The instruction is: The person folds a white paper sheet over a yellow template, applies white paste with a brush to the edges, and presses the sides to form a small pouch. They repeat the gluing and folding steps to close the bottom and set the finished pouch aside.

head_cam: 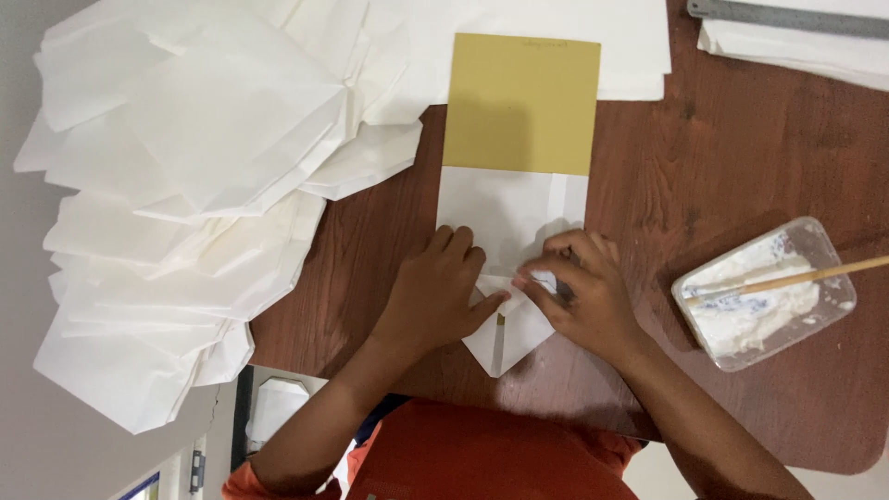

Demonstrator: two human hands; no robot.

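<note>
1. Left hand (433,292): bare, no ring or glove; forearm uncovered to above the elbow.
2. Right hand (583,292): likewise bare (white paste smeared on a fingertip).
3. Garment: orange-red short-sleeved shirt, with a dark blue patch near the left sleeve.
</note>
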